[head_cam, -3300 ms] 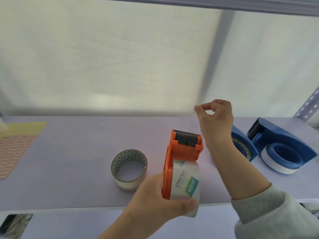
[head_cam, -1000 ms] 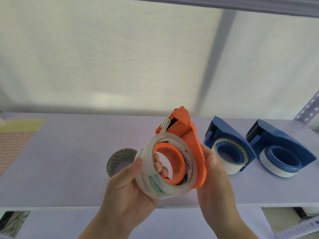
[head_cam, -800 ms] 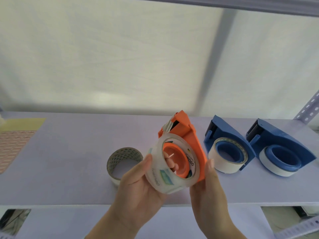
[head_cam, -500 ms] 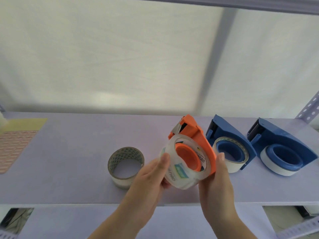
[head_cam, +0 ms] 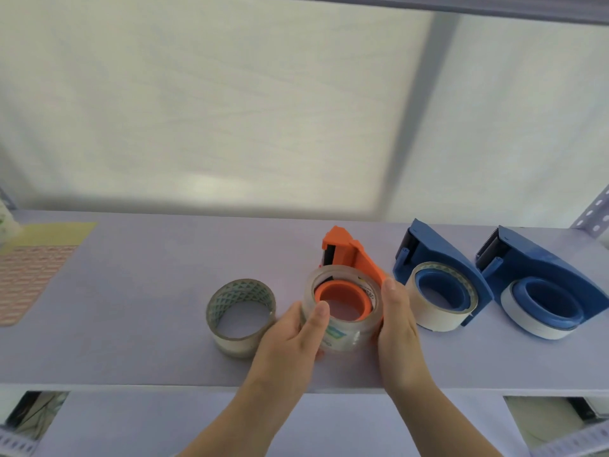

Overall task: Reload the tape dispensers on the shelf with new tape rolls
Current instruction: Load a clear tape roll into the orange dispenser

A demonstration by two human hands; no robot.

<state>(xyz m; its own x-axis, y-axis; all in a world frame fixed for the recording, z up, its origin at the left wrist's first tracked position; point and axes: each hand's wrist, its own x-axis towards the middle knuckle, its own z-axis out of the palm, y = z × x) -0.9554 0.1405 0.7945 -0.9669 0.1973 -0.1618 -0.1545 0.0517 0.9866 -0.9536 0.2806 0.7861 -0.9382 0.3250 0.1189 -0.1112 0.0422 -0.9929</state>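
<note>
Only one view here, a head cam that sat above the shelf (head_cam: 131, 341) and looked forward and down at it from pretty close. The wide lens also caught the white backdrop (head_cam: 230, 110) behind it.

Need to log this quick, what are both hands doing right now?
Left hand: grips the clear tape roll.
Right hand: flat against the orange dispenser.
</note>
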